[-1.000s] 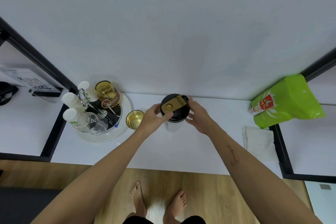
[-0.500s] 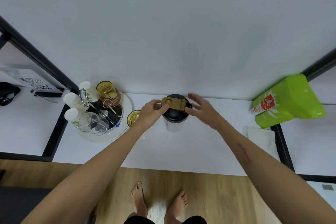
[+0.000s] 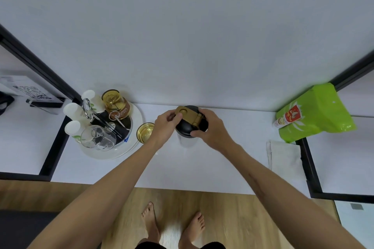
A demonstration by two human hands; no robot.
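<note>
Hands both on the bottle [image 3: 186,141], which stands upright on the white table [image 3: 202,166], close to the back wall [image 3: 182,36] and about midway along the top. Its clear body shows below a black lid [image 3: 184,127]. A gold flap [image 3: 187,116] lies across the lid's top, hinge end toward my right.

My left hand [image 3: 165,125] comes in from the left. Fingers curled, thumb and fingertips pinching the free end of the gold flap. My right hand [image 3: 212,128] wraps the right side of the black lid: fingers bent over the far rim, thumb pressed on the near rim. Both grips closed on the thing, neither hand slack.

Just left of my left wrist, a small amber glass [image 3: 145,132] sits on the table, touching or nearly touching a round white tray [image 3: 131,145]; cannot tell which. On the tray: an amber jar [image 3: 115,105] at the back, three white cups [image 3: 73,109] on the left side, a clear glass jug [image 3: 99,140] at the front, dark utensils [image 3: 113,125] across the middle.

Far right, a green bag [image 3: 315,115] leans at the table's corner. A folded white cloth [image 3: 283,157] lies just in front of it. Below the table edge, wooden floor [image 3: 232,218] and my bare feet [image 3: 150,222].
</note>
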